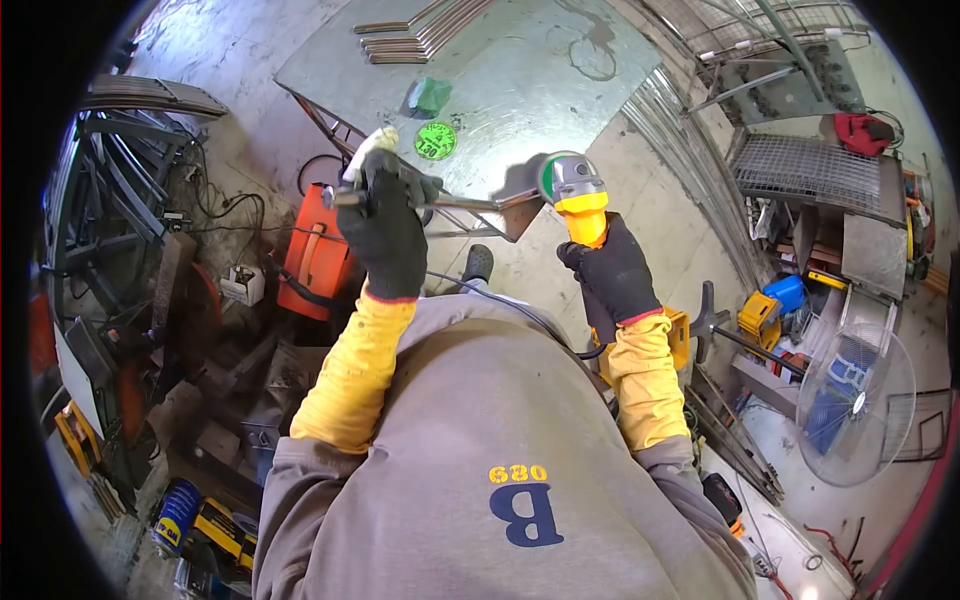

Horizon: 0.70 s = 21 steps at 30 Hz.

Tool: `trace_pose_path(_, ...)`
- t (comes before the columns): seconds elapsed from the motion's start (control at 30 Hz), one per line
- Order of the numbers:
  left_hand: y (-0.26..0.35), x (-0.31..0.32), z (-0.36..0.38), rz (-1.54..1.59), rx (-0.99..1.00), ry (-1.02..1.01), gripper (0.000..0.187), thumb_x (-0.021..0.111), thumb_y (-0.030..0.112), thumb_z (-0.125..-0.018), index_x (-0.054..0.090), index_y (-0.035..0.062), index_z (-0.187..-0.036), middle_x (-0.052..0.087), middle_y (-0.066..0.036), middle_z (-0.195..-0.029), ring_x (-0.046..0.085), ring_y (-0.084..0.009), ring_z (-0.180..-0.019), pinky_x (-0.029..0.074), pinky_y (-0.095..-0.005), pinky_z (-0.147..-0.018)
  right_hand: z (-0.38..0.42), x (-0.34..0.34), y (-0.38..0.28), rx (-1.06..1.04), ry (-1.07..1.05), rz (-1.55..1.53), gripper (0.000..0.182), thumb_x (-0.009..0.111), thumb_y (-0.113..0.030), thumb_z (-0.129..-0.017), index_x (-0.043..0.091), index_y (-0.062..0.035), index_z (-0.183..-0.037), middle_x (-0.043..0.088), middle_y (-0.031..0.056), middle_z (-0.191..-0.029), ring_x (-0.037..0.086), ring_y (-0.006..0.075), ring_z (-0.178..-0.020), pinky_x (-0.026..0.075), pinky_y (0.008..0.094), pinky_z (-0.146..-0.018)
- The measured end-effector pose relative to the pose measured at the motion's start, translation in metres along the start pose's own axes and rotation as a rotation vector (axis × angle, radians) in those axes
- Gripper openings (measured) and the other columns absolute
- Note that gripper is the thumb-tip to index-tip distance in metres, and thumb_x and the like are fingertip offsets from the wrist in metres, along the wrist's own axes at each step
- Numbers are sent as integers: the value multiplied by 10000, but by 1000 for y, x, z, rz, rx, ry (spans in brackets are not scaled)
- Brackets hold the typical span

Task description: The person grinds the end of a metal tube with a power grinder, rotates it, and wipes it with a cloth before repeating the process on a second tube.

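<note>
My left hand (385, 240), in a black glove, is closed around a bent metal tube (462, 203) that reaches toward the middle. Something whitish (375, 145) shows at the top of that hand. My right hand (622, 275), also gloved, grips a yellow angle grinder (583, 200) by its body. The grinder's green disc (546, 180) is right at the tube's right end. Both are held above the front edge of a metal-topped table (540, 70). On it lie a round green label (436, 140) and a crumpled green piece (430, 97).
Several bent tubes (420, 42) lie at the table's far side. An orange machine (314, 258) stands left of my legs, near piled metal frames (120, 160). To the right are long metal bars (690, 170), a wire rack (810, 165) and a fan (855, 405). A cord (500, 298) crosses before me.
</note>
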<state>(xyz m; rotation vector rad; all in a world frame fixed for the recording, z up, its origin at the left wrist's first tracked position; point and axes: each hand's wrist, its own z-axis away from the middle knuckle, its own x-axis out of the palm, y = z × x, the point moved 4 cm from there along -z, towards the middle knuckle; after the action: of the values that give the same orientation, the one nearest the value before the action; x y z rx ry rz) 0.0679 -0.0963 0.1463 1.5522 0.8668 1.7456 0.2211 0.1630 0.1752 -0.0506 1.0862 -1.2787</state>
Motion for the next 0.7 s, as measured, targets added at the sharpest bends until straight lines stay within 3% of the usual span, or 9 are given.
trace_pose_path(0.07, 3, -5, 15, -74, -37, 57, 238, 544, 124, -1170, 724, -3, -1261, 586, -3, -727, 596, -148, -627, 617, -405, -707, 2, 2, -7, -7, -15, 3, 556, 893, -183, -885, 639, -11, -1350, 749, 100, -991, 724, 190, -776, 596, 365, -736)
trace_pose_path(0.2, 6, -2, 25, -75, 14, 38, 233, 551, 56, -1120, 723, -17, -1258, 651, -12, -816, 643, -162, -708, 597, -376, -728, 8, 6, -11, -77, -3, 156, 567, 895, -237, -875, 648, -24, -1339, 774, 125, -1008, 759, 239, -839, 602, 404, -778)
trace_pose_path(0.27, 13, 3, 25, -241, 38, 114, 218, 582, 80, -1110, 746, -17, -1215, 716, -30, -869, 686, -176, -743, 586, -348, -747, 6, 9, -7, -118, -10, 142, 558, 896, -266, -875, 652, -31, -1318, 797, 144, -1009, 789, 282, -885, 605, 435, -800)
trace_pose_path(0.4, 18, -16, 18, -716, 191, 152, 268, 610, 191, -1127, 771, -17, -1176, 802, -72, -978, 736, -164, -840, 576, -324, -786, 4, 3, 5, -91, -6, -100, 571, 901, -238, -879, 640, -15, -1335, 781, 119, -1024, 761, 232, -841, 598, 404, -765)
trace_pose_path(0.43, 18, -20, 19, -513, 172, 27, 334, 615, 227, -1130, 747, -28, -1300, 811, -91, -1071, 701, -138, -855, 555, -299, -779, 7, -3, 4, -69, 4, -182, 541, 896, -210, -885, 640, -14, -1319, 761, 97, -996, 736, 203, -812, 589, 383, -742)
trace_pose_path(0.5, 27, -27, 23, -496, 133, -124, 362, 612, 223, -1131, 719, -32, -1365, 807, -95, -1126, 683, -125, -871, 549, -287, -783, 16, -13, -8, -17, 32, -331, 451, 874, -139, -902, 639, -20, -1267, 700, 42, -925, 669, 136, -747, 561, 333, -685)
trace_pose_path(0.57, 34, -42, 34, -413, -8, -351, 437, 608, 203, -1132, 645, -37, -1496, 783, -98, -1241, 642, -92, -912, 537, -256, -790, 13, -18, 2, -46, 55, -353, 440, 871, -131, -900, 637, -19, -1255, 698, 43, -922, 666, 137, -737, 556, 330, -674)
trace_pose_path(0.6, 38, -38, 41, -432, 65, -397, 406, 610, 121, -1113, 661, -42, -1481, 779, -94, -1210, 627, -78, -879, 528, -248, -770, 12, -21, 5, -83, 72, -366, 429, 868, -123, -899, 635, -18, -1243, 697, 43, -919, 664, 139, -728, 550, 327, -664)
trace_pose_path(0.7, 45, -40, 59, -539, -54, -396, 409, 597, -43, -1045, 704, -30, -1439, 769, -67, -1136, 603, -59, -809, 518, -233, -730, 8, -22, 14, -68, 69, -374, 425, 867, -117, -899, 633, -13, -1239, 691, 43, -910, 658, 136, -713, 545, 324, -650)
